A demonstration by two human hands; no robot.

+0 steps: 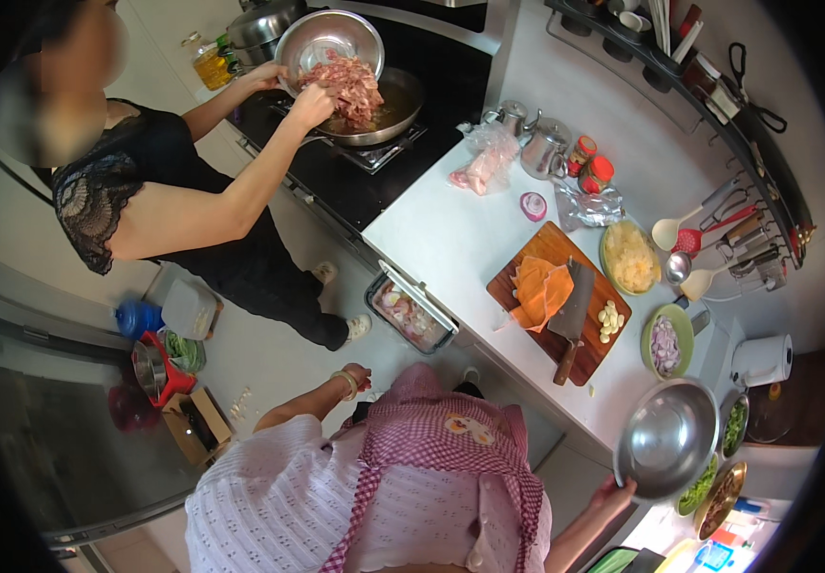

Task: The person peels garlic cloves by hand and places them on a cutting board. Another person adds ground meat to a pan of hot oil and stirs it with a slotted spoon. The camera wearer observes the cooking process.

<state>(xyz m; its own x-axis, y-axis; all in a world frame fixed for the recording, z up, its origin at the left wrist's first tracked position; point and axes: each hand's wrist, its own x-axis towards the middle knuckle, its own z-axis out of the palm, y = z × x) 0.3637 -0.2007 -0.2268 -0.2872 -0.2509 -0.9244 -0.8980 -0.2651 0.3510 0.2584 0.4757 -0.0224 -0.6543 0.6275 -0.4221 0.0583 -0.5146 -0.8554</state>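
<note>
My right hand [616,496] grips the rim of an empty stainless steel bowl [665,438] at the counter's right end. Low at my left side hangs my left hand [357,375], a pale bangle on its wrist, with nothing visible in it; its fingers look loosely curled. On the counter before me, a wooden cutting board [538,243] bears an orange cloth [543,288], a cleaver [574,304] and peeled garlic cloves [610,321]. A green bowl of chopped red onion [665,345] and a bowl of pale yellowish shreds [629,256] stand beyond the board.
Another person [190,208] at the stove tips sliced raw meat [348,86] from a metal bowl into a frying pan [401,125]. An open waste bin [412,316] hangs at the counter front. Bowls of chopped greens [699,487] stand at right; a box [197,426] is on the floor.
</note>
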